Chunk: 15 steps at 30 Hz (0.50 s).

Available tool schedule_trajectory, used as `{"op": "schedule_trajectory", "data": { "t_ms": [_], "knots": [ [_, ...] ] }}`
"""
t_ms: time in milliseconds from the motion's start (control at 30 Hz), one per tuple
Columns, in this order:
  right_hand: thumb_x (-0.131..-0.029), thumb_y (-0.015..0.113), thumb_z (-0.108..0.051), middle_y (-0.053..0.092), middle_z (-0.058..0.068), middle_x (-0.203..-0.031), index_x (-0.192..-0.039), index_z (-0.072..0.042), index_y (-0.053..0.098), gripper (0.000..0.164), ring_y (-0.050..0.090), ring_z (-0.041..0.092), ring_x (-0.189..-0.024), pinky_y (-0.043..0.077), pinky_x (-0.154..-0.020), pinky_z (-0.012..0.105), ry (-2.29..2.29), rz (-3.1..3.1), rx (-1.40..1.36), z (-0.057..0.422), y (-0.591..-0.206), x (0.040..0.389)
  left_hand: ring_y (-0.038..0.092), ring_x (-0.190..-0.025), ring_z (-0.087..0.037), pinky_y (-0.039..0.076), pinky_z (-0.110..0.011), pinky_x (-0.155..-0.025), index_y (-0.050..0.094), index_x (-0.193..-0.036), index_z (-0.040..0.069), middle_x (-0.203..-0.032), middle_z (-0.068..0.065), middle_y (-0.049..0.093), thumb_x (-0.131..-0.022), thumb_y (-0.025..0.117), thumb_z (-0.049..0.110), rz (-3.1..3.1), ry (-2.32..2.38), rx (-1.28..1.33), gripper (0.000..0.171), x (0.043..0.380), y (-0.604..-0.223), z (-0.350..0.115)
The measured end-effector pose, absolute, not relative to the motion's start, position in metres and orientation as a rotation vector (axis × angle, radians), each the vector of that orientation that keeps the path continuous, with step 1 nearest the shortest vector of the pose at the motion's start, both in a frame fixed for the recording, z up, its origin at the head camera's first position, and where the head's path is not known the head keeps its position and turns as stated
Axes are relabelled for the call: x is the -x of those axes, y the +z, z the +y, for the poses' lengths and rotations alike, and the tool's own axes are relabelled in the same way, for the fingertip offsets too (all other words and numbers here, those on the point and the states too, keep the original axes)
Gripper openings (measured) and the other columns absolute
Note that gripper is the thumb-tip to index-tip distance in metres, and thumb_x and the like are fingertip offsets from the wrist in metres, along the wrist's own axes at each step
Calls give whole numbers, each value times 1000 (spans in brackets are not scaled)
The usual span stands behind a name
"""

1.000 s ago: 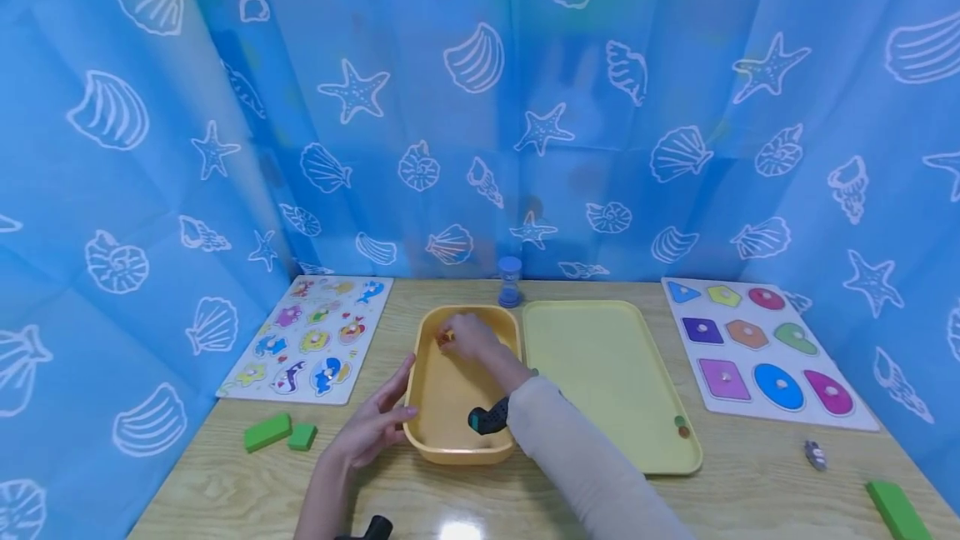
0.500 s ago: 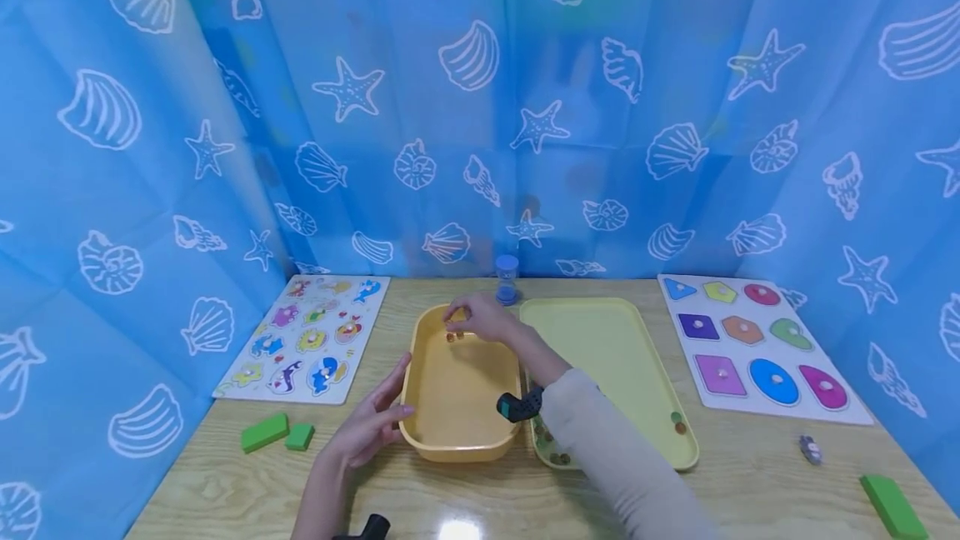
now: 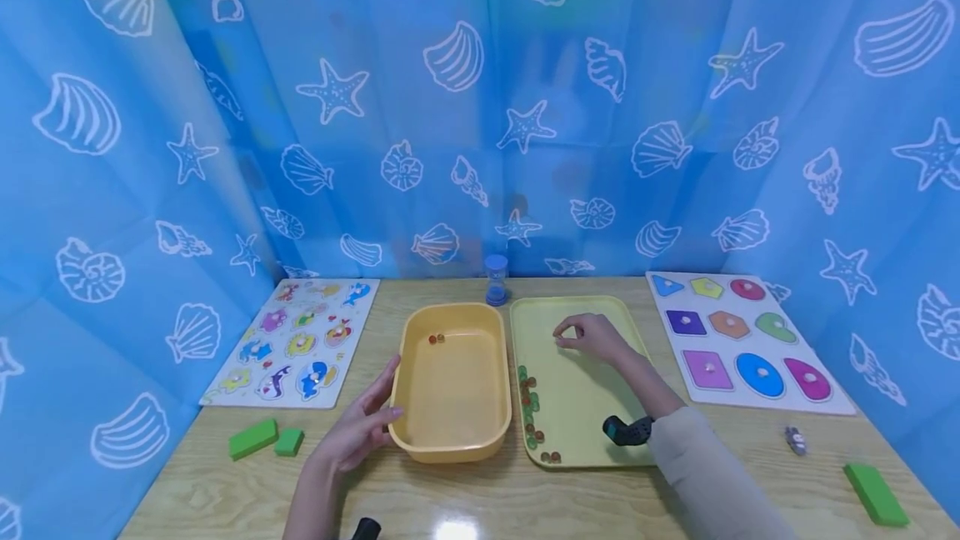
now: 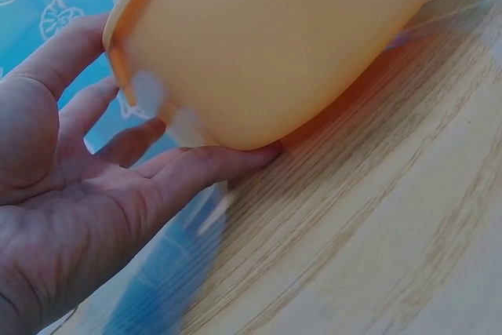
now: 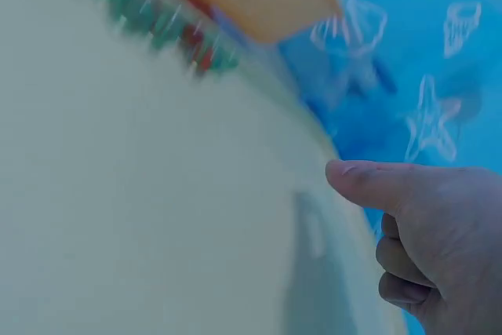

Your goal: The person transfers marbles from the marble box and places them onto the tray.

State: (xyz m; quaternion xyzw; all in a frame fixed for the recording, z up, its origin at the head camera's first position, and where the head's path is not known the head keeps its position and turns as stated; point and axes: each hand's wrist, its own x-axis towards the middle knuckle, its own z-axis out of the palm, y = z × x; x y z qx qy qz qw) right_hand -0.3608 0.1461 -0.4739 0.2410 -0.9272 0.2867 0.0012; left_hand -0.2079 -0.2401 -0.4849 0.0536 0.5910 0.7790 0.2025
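An orange plastic bin (image 3: 450, 445) stands on the table, with two small amber-red beads (image 3: 437, 339) near its far left corner. At the bin's left side, my left hand (image 3: 358, 427) holds its edge; in the left wrist view, thumb and fingers (image 4: 129, 143) spread around the rounded wall and under the rim. My right hand (image 3: 596, 337) is above the yellow tray (image 3: 577, 415), thumb and index fingertips pinched together on a tiny reddish bead, mostly hidden by them. Several green and brown-red beads (image 3: 529, 407) lie along the tray's left side.
A sea-animal puzzle board (image 3: 288, 344) lies at left, a shape puzzle board (image 3: 738, 344) at right. Green blocks (image 3: 253, 439) rest at the front left, another green block (image 3: 876, 494) at front right near a small grey figure (image 3: 796, 440). A blue sand timer (image 3: 496, 280) stands behind.
My right hand has lifted out of the bin and moved right, over the tray. Two beads show in the bin. My left hand keeps its place on the bin. The head view has shifted slightly right.
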Motion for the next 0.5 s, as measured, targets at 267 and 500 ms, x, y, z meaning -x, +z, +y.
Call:
{"op": "schedule_trajectory", "data": {
  "t_ms": [267, 500],
  "knots": [
    [-80, 65, -19, 38, -4, -52, -102, -11, 67, 23, 30, 10, -45, 26, -42, 22, 916, -2882, -754, 149, -482, 358, 19, -131, -40, 43, -50, -91, 16, -141, 40, -151, -4, -10, -87, 48, 0, 1635, 2192, -145, 74, 207, -487, -241],
    [-82, 63, -24, 36, -3, -49, -103, -11, 66, 25, 32, 11, -43, 28, -41, 23, 999, -2770, -908, 85, -443, 356, 19, -131, -41, 44, -50, -91, 17, -141, 40, -151, -5, -11, -87, 49, 0, 1642, 2194, -145, 75, 208, -487, -240]
  ]
}}
